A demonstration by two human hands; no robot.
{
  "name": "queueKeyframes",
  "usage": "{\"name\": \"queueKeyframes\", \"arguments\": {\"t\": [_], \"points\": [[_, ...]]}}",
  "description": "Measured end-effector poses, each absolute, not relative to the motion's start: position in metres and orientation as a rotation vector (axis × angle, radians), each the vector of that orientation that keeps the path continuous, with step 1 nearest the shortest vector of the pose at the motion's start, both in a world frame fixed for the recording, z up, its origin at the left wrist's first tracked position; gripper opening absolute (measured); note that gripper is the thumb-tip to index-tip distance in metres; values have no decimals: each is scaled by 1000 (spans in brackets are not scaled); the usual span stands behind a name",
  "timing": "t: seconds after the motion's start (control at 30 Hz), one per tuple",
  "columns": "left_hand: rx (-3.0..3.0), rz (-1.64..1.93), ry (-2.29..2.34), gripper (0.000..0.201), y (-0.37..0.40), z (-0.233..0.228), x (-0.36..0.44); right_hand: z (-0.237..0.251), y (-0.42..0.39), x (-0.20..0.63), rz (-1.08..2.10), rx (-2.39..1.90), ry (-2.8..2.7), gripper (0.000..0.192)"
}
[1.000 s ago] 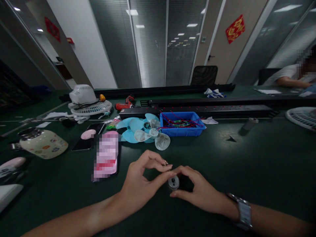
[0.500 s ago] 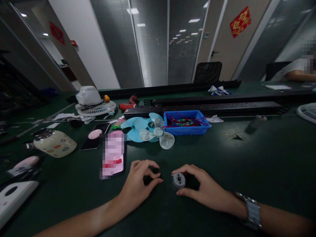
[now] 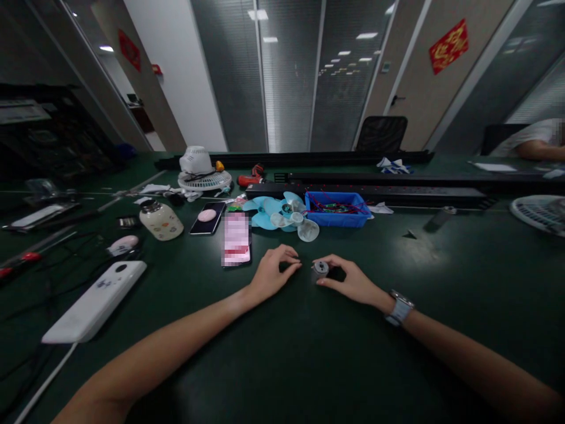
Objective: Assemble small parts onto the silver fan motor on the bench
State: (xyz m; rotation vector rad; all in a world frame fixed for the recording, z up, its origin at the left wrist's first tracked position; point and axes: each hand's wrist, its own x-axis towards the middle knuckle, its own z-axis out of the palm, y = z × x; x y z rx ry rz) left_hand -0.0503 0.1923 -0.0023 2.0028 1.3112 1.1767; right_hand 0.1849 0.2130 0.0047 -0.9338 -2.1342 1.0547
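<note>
Two bare forearms reach across a dark green bench with a smooth matte top. The right hand (image 3: 351,280), a metal-banded wristwatch (image 3: 399,307) on its wrist, cups a small round grey metal part (image 3: 320,269) near the middle of the bench, thumb and forefinger closed around its rim; the part's flat face has a small hole in it. The left hand (image 3: 272,272) rests just beside it, fingers (image 3: 291,257) curled narrow over a dark gap; whether they hold anything cannot be told.

Behind the hands, toward the far edge, lie pale blue and clear plastic fan blades (image 3: 282,215), and beside them a blue plastic tray (image 3: 338,211) of red wires. A phone (image 3: 236,238) with a blurred pink screen lies left of the hands. Further left are a cream jar (image 3: 161,220) with small coloured stickers and a long white plastic casing (image 3: 95,301) near the left edge. No writing on any of these is legible. A red wall plaque (image 3: 449,38) bears gold characters too small to read.
</note>
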Motion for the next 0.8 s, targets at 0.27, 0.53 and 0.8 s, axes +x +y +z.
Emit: {"name": "queueKeyframes", "arguments": {"t": [0.27,0.53,0.8], "points": [[1724,1383,1109,24,121,1,-33,2,154,167,1030,-916,-2117,33],[1708,1378,1025,27,90,7,-28,5,115,162,1022,-910,-2128,32],[1663,1332,1036,30,95,12,-27,0,115,163,1005,-949,-2126,31]]}}
